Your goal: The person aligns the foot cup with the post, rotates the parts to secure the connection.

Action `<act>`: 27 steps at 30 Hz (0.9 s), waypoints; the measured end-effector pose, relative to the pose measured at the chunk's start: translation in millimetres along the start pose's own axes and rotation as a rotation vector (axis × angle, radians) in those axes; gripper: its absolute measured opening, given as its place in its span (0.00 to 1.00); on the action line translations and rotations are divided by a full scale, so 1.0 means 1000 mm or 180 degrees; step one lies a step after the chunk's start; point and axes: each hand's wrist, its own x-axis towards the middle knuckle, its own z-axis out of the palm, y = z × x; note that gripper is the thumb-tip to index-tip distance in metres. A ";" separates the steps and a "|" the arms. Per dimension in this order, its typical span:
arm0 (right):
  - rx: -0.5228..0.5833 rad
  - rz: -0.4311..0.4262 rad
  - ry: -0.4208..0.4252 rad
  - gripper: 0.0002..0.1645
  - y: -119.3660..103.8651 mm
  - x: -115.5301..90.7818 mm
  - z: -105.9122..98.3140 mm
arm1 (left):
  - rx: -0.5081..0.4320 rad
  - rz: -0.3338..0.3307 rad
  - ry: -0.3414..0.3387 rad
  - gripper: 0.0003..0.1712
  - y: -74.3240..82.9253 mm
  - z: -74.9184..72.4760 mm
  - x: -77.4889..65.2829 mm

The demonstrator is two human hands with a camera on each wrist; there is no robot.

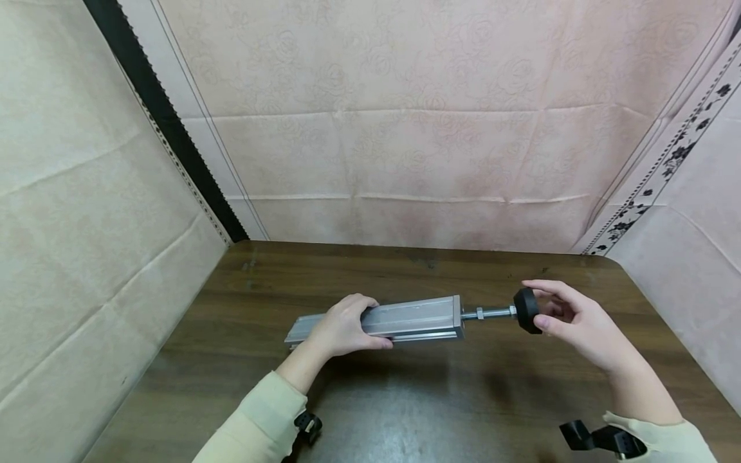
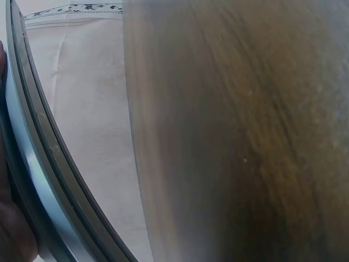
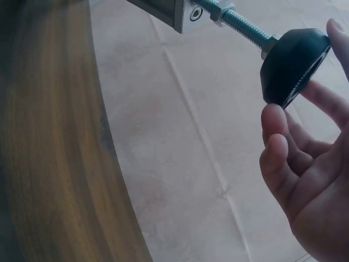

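Grey metal bar, long and squared, held above the middle of the table, running left to right. Sides grooved lengthwise, satin sheen; at its right end we note a flat face with a recessed screw. From there a threaded rod runs rightward, shiny and finely ridged, with one hex nut partway and a second nut against a black foot: round, matt, bevelled, with fine ridges on its underside. Left hand grips the bar from above, thumb along the near side; fingertips pass behind the far side, so we cannot tell their spread. Right hand pinches the foot's rim between thumb and fingertips. Table is brown, wood-grained, soft glare at the near side. Far side, we see pale creased cloth with faint roses; left, a black band with a scalloped edge; right, a white strip of dark flowers.
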 end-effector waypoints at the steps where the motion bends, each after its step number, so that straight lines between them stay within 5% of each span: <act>1: -0.0019 0.0013 0.0012 0.32 0.000 0.000 0.000 | 0.0012 0.0008 0.0003 0.42 0.000 0.000 0.000; 14: 0.0152 0.0075 -0.0098 0.30 -0.001 0.000 0.000 | 0.0022 0.0002 -0.0009 0.42 -0.001 0.002 0.001; 27: 0.0372 -0.0618 -0.0696 0.53 0.003 -0.001 -0.004 | -0.0008 0.0005 0.0055 0.42 -0.005 0.001 0.002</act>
